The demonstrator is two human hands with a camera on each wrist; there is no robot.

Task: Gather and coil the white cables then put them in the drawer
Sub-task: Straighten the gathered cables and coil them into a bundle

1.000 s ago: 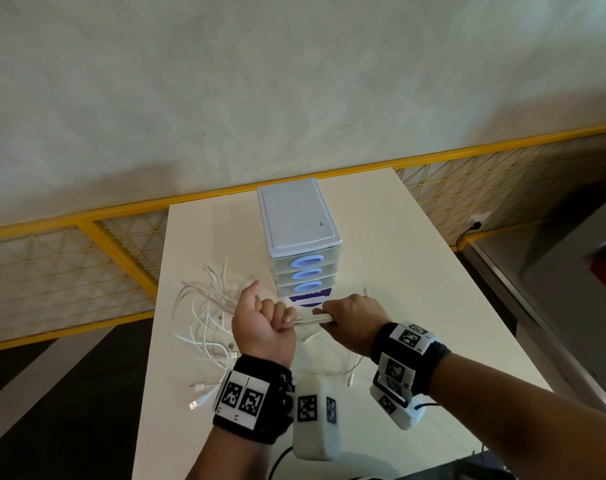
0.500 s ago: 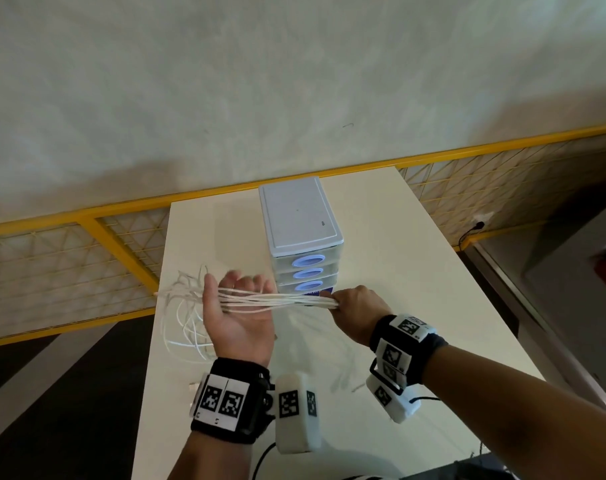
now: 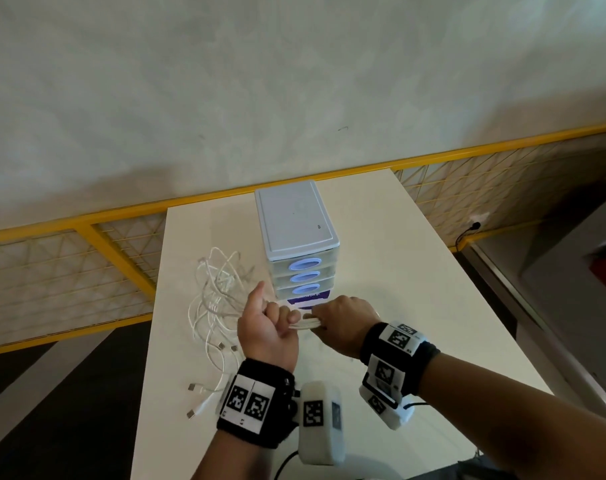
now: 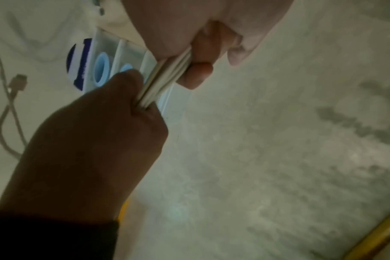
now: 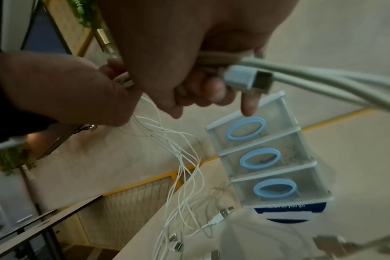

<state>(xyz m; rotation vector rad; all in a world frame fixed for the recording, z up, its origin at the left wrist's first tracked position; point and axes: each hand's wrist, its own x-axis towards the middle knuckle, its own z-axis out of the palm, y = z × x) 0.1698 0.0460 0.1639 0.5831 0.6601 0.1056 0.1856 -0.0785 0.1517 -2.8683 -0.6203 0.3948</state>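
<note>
Several white cables [image 3: 218, 299] lie tangled on the table, left of a small drawer unit [image 3: 296, 230] with three shut, blue-handled drawers [image 3: 305, 273]. My left hand [image 3: 273, 318] and right hand [image 3: 336, 318] are fists side by side in front of the unit, gripping one short bundle of strands [image 3: 305, 324] between them. In the left wrist view the bundle [image 4: 165, 79] runs from the left fingers [image 4: 196, 72] into the right fist [image 4: 96, 137]. The right wrist view shows a USB plug [image 5: 248, 79] sticking out of my right hand [image 5: 178, 44], with loose strands [image 5: 180, 158] trailing down to the table.
The white table [image 3: 398, 271] stands against a yellow railing [image 3: 121, 216] and a plain wall. Loose USB ends [image 3: 194, 388] lie near the table's left edge. Floor drops away on both sides. Bare tabletop lies right of the drawer unit.
Half a second ago my left hand was open and further left with strands stretched across its palm; it has now closed on them next to the right hand, and the cables lie slack on the table again.
</note>
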